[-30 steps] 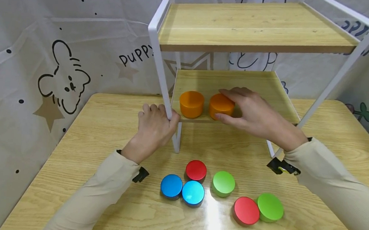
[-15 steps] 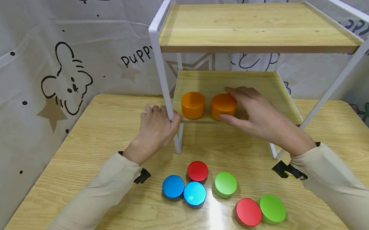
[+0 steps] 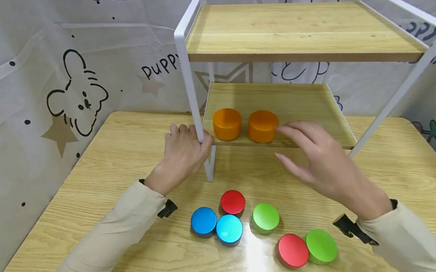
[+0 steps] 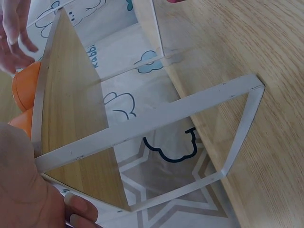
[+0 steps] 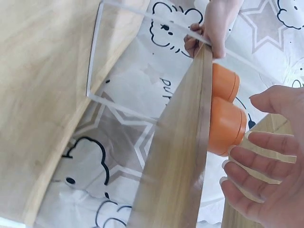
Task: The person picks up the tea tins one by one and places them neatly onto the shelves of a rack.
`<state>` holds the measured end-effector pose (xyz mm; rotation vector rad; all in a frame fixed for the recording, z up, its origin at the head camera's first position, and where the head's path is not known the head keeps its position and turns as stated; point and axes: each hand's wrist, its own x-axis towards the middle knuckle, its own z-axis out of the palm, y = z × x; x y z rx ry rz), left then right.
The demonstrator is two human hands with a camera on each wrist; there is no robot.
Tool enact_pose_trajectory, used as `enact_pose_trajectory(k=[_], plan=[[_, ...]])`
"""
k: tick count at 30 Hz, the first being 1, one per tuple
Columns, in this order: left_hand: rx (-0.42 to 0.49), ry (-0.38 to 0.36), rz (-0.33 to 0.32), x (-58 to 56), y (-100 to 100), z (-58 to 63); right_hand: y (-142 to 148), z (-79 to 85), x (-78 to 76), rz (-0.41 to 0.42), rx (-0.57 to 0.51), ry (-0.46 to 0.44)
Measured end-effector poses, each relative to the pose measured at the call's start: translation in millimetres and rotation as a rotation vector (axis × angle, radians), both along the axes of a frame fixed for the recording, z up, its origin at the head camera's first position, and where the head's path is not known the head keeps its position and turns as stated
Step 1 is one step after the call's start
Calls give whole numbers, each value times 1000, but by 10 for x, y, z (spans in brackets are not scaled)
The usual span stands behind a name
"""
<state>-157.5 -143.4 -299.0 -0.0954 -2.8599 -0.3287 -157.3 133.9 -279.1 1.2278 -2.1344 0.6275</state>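
Note:
Two orange round blocks stand side by side at the front left of the rack's lower shelf (image 3: pixel 301 102), the left block (image 3: pixel 226 124) and the right block (image 3: pixel 262 126). My left hand (image 3: pixel 186 150) grips the white metal frame (image 3: pixel 190 93) at the lower shelf's front left corner, its thumb at the shelf edge. In the left wrist view, its fingers (image 4: pixel 80 206) curl in under that corner. Beside the right block, my right hand (image 3: pixel 316 156) has thumb and fingers spread with nothing between them. Its fingertips overlap that block's right edge in the head view.
On the table (image 3: pixel 132 146) in front of the rack lie two blue blocks (image 3: pixel 203 221), two red blocks (image 3: pixel 233 202) and two green blocks (image 3: pixel 265 218). The rack's upper shelf (image 3: pixel 307 30) spans above the lower one. A printed cloth (image 3: pixel 10 136) hangs behind.
My right hand has let go of the right orange block and drawn back to the right and toward me. The block stays on the shelf; my left hand keeps its grip.

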Motion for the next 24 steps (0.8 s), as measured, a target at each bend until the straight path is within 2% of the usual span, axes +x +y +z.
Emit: enact_pose_trajectory(k=[10,18,24], plan=[[0,-12,10,-1,10,5,-1,-195,136,56,33,-33],[13,-16,8,2,19,-4,30,-391,183,51,67,-95],[11,-17,10,2,12,-3,17,-559,202,83,166,-163]])
